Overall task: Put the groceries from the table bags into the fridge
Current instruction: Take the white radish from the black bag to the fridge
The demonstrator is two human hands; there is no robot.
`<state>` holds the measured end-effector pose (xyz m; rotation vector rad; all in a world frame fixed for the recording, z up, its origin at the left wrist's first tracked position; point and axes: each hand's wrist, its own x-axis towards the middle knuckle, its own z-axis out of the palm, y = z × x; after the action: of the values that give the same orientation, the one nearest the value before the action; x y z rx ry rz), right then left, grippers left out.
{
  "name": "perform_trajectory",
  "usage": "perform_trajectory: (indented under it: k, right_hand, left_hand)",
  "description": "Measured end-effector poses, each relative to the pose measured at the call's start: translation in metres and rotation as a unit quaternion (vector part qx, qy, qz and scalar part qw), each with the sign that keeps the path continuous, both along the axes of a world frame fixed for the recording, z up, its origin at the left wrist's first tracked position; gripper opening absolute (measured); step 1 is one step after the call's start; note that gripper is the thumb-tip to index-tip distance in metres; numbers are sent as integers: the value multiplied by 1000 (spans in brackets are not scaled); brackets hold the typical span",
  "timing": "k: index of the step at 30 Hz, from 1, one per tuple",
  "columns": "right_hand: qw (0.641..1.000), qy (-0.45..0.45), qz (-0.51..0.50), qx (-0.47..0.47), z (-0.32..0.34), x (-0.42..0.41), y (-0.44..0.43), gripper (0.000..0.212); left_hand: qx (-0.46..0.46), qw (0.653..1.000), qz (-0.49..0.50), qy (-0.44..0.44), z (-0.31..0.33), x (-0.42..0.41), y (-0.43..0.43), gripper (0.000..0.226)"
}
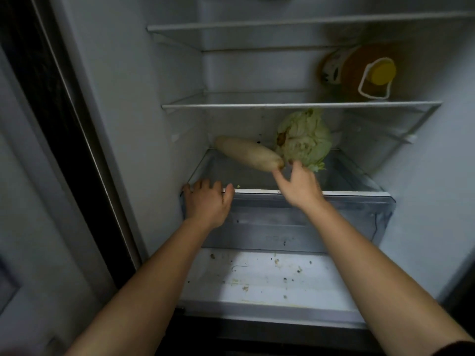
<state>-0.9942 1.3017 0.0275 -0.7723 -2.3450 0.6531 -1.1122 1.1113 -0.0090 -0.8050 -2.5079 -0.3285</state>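
The fridge stands open in front of me. On its lowest glass shelf [349,176] lie a long white radish [246,154] and, to its right, a pale green cabbage [304,140] that touches the radish's near end. My right hand [299,187] reaches over the shelf's front edge with loose fingers; its fingertips sit at the radish's near end and the cabbage's underside, and no grip shows. My left hand [208,200] rests on the shelf's front left corner, fingers curled over the rim.
A large amber oil bottle [359,70] with a yellow cap lies on the middle shelf at the right. The top shelf [257,25] holds nothing in view. Below is a clear drawer [282,222] and a white floor panel [270,276] with crumbs. The door frame [64,124] runs down the left.
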Motion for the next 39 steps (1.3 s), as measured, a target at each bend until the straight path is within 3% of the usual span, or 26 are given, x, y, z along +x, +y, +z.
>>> perform_trajectory:
  k: [4,8,12,19,28,31,35,39]
  right_hand:
    - [987,-12,11,162,-35,48,-2,62]
    - [976,20,17,216,-70,83,-16,59]
    - [982,45,28,181,-100,100,-51,65]
    - [986,30,103,126,-129,120,-137,68]
    - [960,170,185,126,-85,149,-299,65]
    - [944,230,204,122,-83,169,-380,63]
    - [919,299,230,113,-93,199,-509,66]
    - [901,250,321,151,-109,220,-645,74]
  left_hand:
    - [25,999,-37,6,-10,14,-17,69]
    - [74,996,-37,16,-32,59,-41,63]
    - [123,992,-23,27,-62,123,-73,57]
    - [46,999,8,1,-82,202,-161,57]
    - [95,980,-98,142,-52,298,-322,46]
    - [86,984,-39,152,-60,333,-414,47]
    - [77,984,114,112,-74,375,-562,55]
    - [31,959,272,67,-84,416,-703,61]
